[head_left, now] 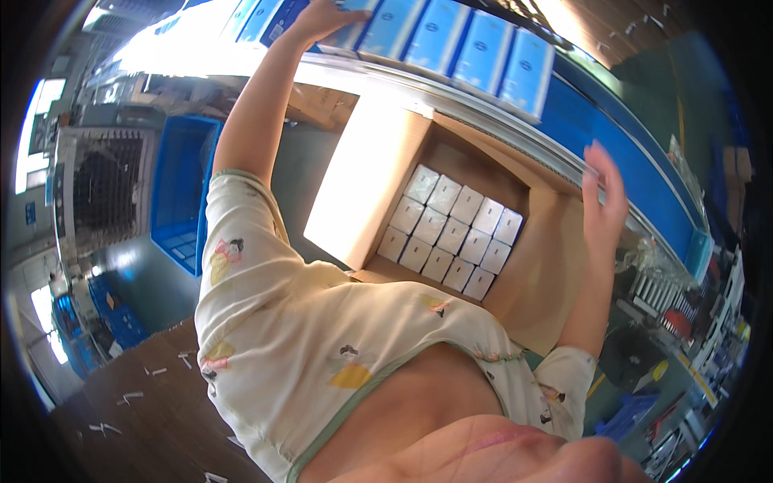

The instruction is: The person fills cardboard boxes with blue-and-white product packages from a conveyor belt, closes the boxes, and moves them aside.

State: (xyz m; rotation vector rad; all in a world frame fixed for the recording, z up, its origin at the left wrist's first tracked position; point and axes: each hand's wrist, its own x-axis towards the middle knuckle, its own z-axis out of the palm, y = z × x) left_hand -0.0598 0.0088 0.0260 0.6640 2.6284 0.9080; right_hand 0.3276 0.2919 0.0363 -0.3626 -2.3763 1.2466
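Note:
My left hand point(324, 22) is stretched out at the top of the picture, its thumb spread along a row of light blue boxes point(432, 39) wrapped in shiny film. Its other fingers are partly cut off by the picture's edge. Just left of it stands a darker blue box point(283, 18). My right hand point(605, 197) is held beside the metal edge of a blue conveyor belt point(624, 153), fingers extended, with nothing in them. Between my arms is an open cardboard carton point(541, 266), partly filled with rows of white-ended small boxes point(451, 233).
Left of my left arm stands a blue plastic crate point(179, 197), with a grey machine point(105, 181) beyond it. A carton flap point(366, 173) is folded outward in glaring light. At right are a ridged metal part point(664, 298) and a black round seat point(632, 354). White scraps lie on the brown floor point(149, 402).

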